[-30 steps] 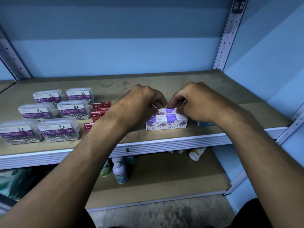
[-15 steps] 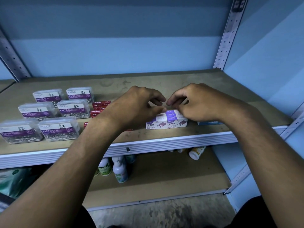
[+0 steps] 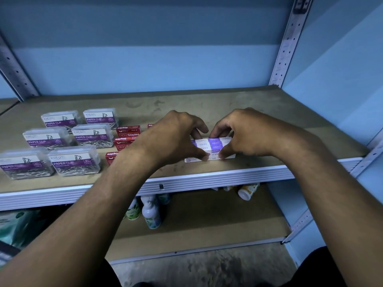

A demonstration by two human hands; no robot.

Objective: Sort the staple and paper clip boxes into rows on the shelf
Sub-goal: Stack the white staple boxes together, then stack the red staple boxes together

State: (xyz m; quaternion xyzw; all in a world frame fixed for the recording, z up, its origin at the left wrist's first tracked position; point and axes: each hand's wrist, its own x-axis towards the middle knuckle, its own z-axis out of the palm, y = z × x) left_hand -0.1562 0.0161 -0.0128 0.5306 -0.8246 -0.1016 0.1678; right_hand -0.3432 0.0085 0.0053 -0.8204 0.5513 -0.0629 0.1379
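Hands were busy with the purple and white staple boxes, which sat in a small tight block near the front edge of the shelf, a bit right of the middle. The left hand held the left side of the block, with its thumb on the front and its other fingers curled over the back. The right hand did the same on the right side, thumb at the front and fingers bent over the top and back. So both hands were pinching the block between thumb and fingers, and it looked like they were squeezing the little boxes straight so they lined up. The clear paper clip boxes were well off to the left, set in two neat rows of three. The red staple boxes lay between the paper clip boxes and the hands, and the left arm hid some of them, so I could not tell how tidy they were. I think this step was the lining up of the purple boxes. The next move probably called for a gentle push to make the row even, and a soft let-go so none tipped or slid out.
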